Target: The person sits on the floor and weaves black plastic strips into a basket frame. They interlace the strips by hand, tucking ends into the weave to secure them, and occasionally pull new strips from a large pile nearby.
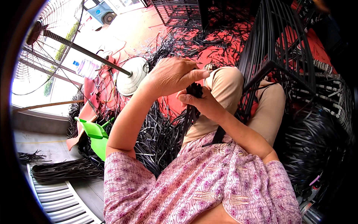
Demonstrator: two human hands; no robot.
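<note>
My right hand [203,105] is closed round a bundle of black plastic strips [194,90], its bunched ends poking up past the thumb. More of the bundle hangs below the fist, beside my left knee. Just above it, my left hand [169,77] is bent over at the wrist, with thumb and fingers drawn together. Its fingertips are partly hidden, and what they pinch, if anything, I cannot make out. To the right, a black frame strung with strips [278,48] leans by my knees.
Loose black strips [156,140] lie heaped on the red floor covering at my left. A fan's round white base [132,76], a green dustpan [97,135] and a slatted white piece [61,201] are also leftward. A black crate-like frame [179,13] stands ahead; more strips [311,143] pile at right.
</note>
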